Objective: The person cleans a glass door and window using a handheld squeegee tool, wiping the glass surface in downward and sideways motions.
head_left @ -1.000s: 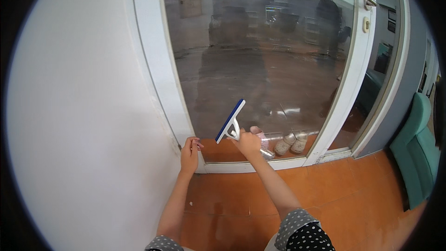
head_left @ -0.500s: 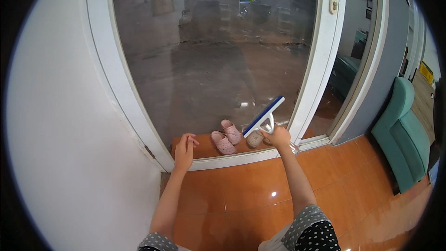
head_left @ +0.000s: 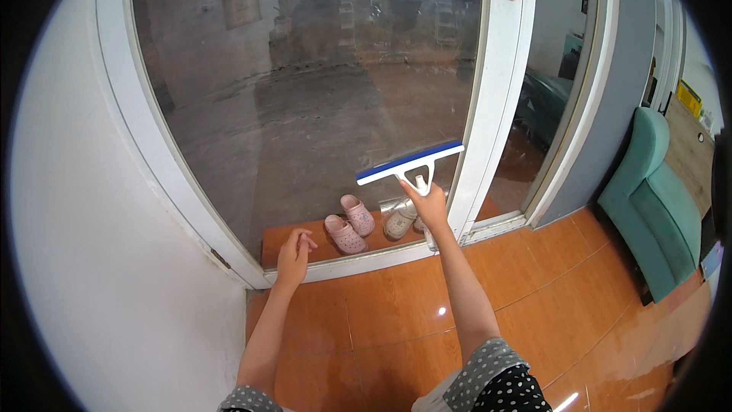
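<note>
My right hand is closed around the handle of a white window squeegee with a blue blade edge. The squeegee's wide head is raised in front of the door's glass pane, tilted slightly up toward the right. Whether the blade touches the glass, I cannot tell. A pale end of the handle shows below my wrist. My left hand holds nothing, its fingers loosely bent, near the lower left of the pane.
Behind the glass stand pink clogs and beige clogs on an orange ledge. A white door frame surrounds the pane. To the right are a teal chair and a wooden table. Orange tiles cover the floor.
The squeegee has turned from a steep slant to nearly level. My left hand's fingers have curled in more. The whole view has shifted, the door now lying further left.
</note>
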Motion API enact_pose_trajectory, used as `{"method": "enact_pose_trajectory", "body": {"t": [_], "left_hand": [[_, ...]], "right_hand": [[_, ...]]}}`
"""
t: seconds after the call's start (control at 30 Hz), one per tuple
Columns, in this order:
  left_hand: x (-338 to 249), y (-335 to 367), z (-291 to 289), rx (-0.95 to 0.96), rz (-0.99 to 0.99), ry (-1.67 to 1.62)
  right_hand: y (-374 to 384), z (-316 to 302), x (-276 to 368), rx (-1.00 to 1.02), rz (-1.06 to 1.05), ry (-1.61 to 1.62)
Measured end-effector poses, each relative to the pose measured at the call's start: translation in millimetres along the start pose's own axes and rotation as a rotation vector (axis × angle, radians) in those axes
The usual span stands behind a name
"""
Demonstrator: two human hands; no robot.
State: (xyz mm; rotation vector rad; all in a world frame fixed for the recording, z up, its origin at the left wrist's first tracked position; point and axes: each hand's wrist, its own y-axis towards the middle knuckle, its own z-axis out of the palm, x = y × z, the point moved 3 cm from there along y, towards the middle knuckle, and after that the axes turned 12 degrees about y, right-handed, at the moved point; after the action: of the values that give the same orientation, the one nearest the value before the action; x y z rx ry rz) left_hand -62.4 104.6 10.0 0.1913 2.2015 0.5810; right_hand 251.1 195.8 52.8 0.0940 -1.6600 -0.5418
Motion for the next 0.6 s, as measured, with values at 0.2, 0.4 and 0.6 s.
{"method": "enact_pose_trajectory", "body": {"t": [0.2, 0.4, 0.6], "left_hand": [[23, -1, 10, 0.023, -0.028, 0.01], [38, -3, 32, 0.075, -0.082, -0.022], [53, -3, 61, 0.131, -0.077, -0.02]], "right_hand": [[-2, 13, -34, -0.08, -0.054, 0.127], [-10, 29, -68, -0.108, -0.085, 0.356], [-26, 17, -114, -0.024, 0.08, 0.282]]}}
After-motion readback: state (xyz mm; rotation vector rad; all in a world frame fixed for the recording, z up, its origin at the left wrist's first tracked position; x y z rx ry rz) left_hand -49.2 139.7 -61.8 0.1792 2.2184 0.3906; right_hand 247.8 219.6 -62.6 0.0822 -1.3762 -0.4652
